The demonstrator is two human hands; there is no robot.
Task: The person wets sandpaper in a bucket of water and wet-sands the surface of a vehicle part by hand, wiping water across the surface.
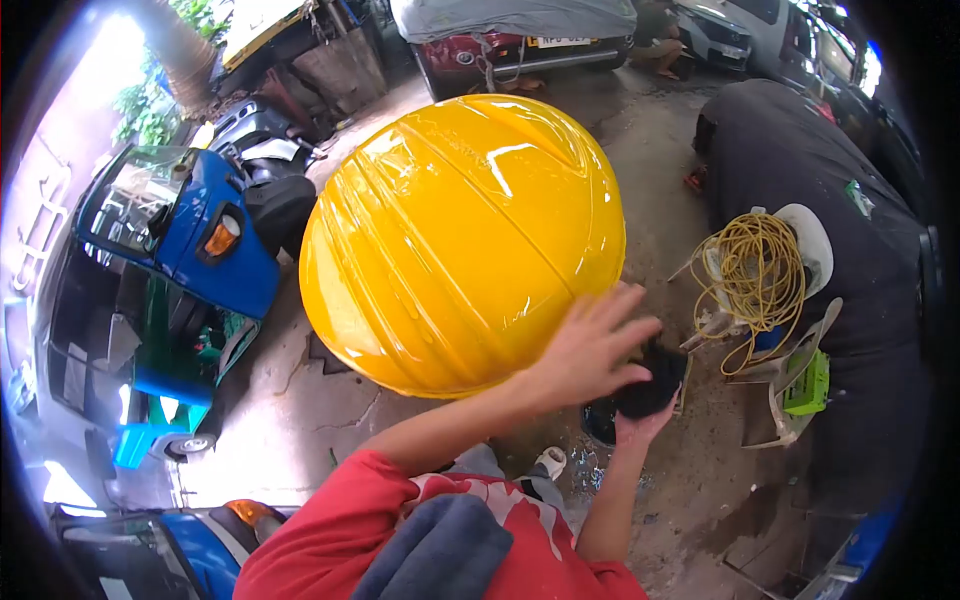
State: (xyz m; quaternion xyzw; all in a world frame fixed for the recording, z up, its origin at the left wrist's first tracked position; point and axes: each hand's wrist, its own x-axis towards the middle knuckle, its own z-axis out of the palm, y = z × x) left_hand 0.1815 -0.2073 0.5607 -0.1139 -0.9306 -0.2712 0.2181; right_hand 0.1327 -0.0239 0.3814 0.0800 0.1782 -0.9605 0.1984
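While a black object (652, 388) was held in the closed grip of the right hand (640, 428), the left hand (588, 350) was poised, fingers spread, nearer the glossy yellow panel (455, 240), which was seen at ten o'clock from both, its ridges aligned eleven-to-five.

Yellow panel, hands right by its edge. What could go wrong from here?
1. The left hand is spread by the edge of the glossy yellow panel; a brush might smudge the finish. Contact is unclear.
2. The black item in the right hand is close too, and could bump or mark it.
3. Loose loops of the yellow coil might snag someone stepping that way.
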